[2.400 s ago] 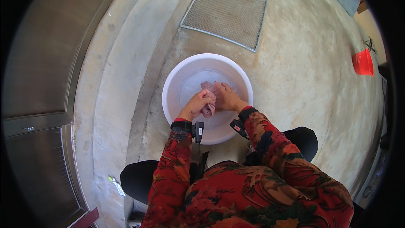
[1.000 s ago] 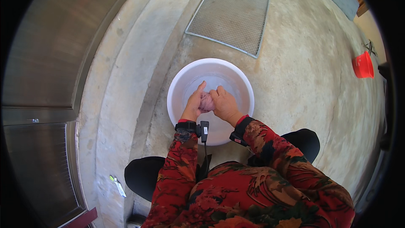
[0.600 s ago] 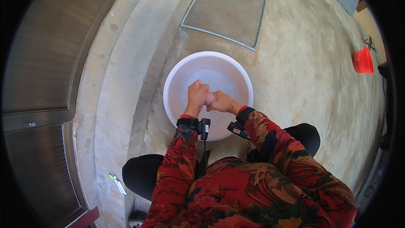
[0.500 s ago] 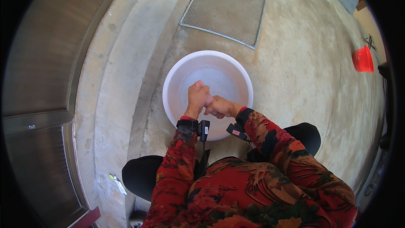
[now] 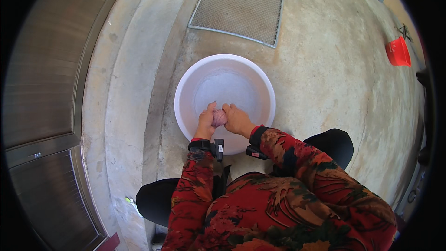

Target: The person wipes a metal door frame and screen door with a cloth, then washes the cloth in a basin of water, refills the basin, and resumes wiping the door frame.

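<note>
A bunched piece of pinkish cloth (image 5: pixel 219 118) is squeezed between my two hands above the near half of a wide white basin (image 5: pixel 182 81). My left hand (image 5: pixel 205 122) grips the cloth from its left side, the thumb pointing up along it. From the right, my right hand (image 5: pixel 238 121) has its fingers curled over the other side. The cloth looks creased and twisted; its ends are hidden in my palms. Pale water or a wet bottom shows inside the basin; which of these I cannot tell.
A framed metal mesh panel (image 5: pixel 239 7) lies on the concrete floor beyond the basin. A concrete step (image 5: pixel 134 65) and a dark metal door (image 5: pixel 42 65) run along the left. Far right stands a red bucket (image 5: pixel 398 51). My black-clad knees (image 5: pixel 329 146) flank the basin.
My hands have come from a tight, overlapping clasp to side by side, so the pink cloth now shows between them. The view has shifted slightly.
</note>
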